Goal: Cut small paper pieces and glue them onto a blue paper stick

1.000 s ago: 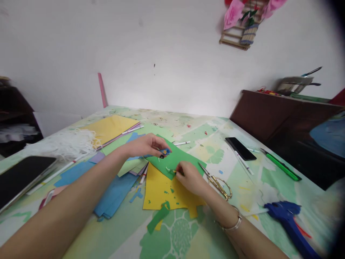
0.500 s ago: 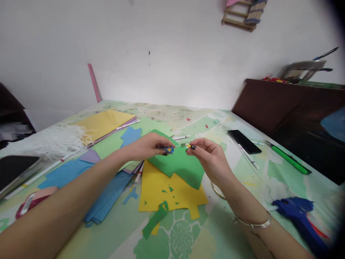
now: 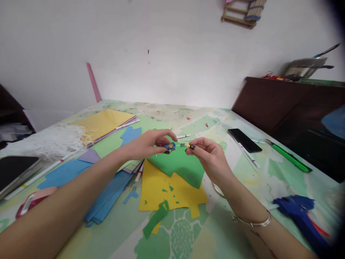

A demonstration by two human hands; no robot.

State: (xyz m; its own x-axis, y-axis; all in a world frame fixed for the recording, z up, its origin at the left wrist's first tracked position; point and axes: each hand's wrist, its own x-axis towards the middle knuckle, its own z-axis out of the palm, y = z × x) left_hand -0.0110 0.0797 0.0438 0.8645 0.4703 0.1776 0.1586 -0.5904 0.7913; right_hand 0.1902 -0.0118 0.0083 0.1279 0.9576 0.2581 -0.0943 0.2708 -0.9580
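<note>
Near the middle of the view, my left hand (image 3: 155,144) pinches a small blue paper piece (image 3: 170,146) with a yellow shape on it. Facing it, my right hand (image 3: 206,153) has its thumb and fingers closed on a small yellow piece (image 3: 188,145). A thin white strand with a small green bit (image 3: 182,145) shows between the two hands. Below them lies a green sheet (image 3: 185,167), partly over a yellow sheet (image 3: 156,183) that bears several green scraps.
Blue sheets (image 3: 107,198), a phone (image 3: 244,140), a green cutter (image 3: 289,157) and a blue glue gun (image 3: 299,216) lie on the patterned table (image 3: 229,237). White shredded strands (image 3: 54,142) and another dark device (image 3: 17,171) are at left.
My left hand has shifted slightly right and its index finger has lifted and straightened, with the blue piece still held. My right hand is almost unmoved.
</note>
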